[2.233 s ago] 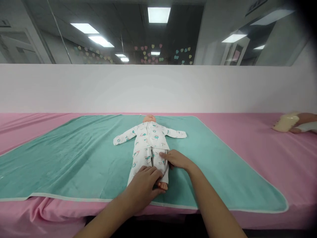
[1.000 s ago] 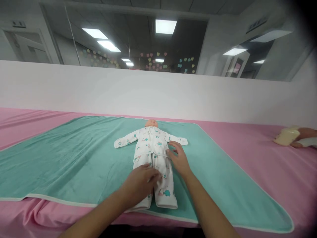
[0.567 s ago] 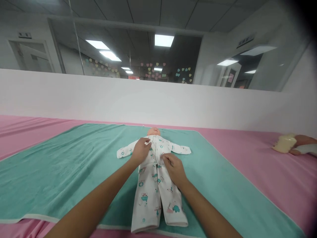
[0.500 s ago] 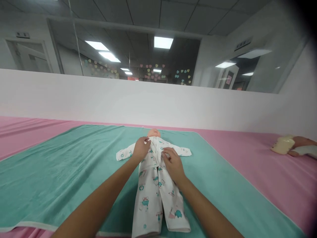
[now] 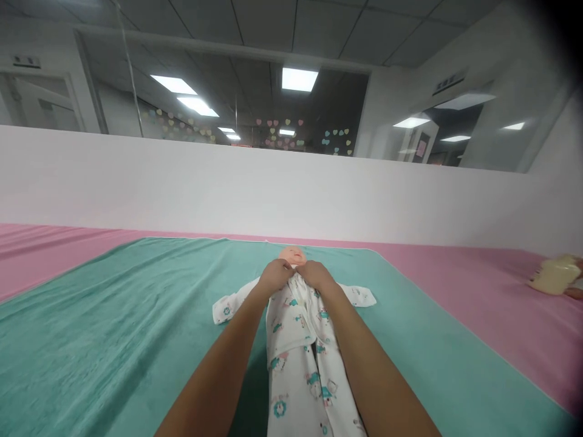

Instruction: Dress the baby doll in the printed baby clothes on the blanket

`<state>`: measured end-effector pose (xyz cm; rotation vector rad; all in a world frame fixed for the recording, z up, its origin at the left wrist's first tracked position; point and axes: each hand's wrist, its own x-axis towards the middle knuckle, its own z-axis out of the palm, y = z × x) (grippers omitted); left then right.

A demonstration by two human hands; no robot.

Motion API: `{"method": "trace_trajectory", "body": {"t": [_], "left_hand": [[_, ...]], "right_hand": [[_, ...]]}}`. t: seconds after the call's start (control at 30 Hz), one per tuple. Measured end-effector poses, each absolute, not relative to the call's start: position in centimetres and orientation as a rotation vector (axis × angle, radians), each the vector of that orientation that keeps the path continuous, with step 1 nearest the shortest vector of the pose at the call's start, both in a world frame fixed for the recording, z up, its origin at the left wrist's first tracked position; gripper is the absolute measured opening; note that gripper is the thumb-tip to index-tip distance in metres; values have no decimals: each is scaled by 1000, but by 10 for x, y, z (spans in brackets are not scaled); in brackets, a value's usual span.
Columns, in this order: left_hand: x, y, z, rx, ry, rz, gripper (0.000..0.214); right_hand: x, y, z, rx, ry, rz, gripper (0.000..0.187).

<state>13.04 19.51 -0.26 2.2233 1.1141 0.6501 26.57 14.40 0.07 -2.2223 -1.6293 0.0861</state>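
Observation:
A baby doll [image 5: 292, 255] in a white printed sleepsuit [image 5: 300, 358] lies on its back on a teal blanket [image 5: 113, 328], head away from me. My left hand [image 5: 274, 276] and my right hand [image 5: 317, 275] meet at the suit's collar just below the doll's chin. Both have their fingers curled and pinched on the collar fabric. My forearms run along either side of the doll's body and hide part of its sleeves.
The teal blanket lies over a pink sheet [image 5: 464, 285] on a long surface against a low white wall [image 5: 228, 182]. At the far right lies a cream object [image 5: 553, 276] with part of another doll beside it.
Both hands have moved from the doll's legs and waist up to its collar. The view has come closer, and the trouser legs now reach the bottom edge.

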Motion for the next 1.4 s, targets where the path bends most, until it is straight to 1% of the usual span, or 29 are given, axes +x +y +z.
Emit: {"method": "trace_trajectory", "body": {"t": [0.07, 0.17, 0.27, 0.37, 0.5, 0.73, 0.93, 1.1, 1.27, 1.4], "left_hand": [[131, 198, -3, 2254, 1089, 681, 23], [132, 201, -2, 2305, 1056, 725, 18], [131, 202, 0, 2347, 1031, 734, 21], [127, 202, 1, 2366, 1014, 751, 21], [125, 201, 0, 2357, 1045, 807, 18], [126, 200, 3, 2317, 1019, 741, 27], [115, 193, 13, 2249, 887, 678, 31], [114, 191, 16, 2119, 879, 780, 26], [120, 194, 14, 1893, 948, 945, 16], [124, 190, 13, 1685, 885, 965, 21]], "right_hand": [[271, 144, -4, -2113, -1569, 133, 24], [277, 141, -9, -1938, -1428, 185, 32], [279, 140, -9, -1763, -1310, 248, 39], [277, 142, -8, -1612, -1232, 323, 42], [271, 144, -11, -1496, -1189, 427, 41], [268, 142, -18, -1444, -1207, 544, 35], [266, 142, -16, -1467, -1213, 572, 32], [267, 142, -18, -1529, -1175, 511, 26], [271, 142, -17, -1648, -1099, 311, 22], [270, 141, -11, -1690, -1085, 176, 21]]}}
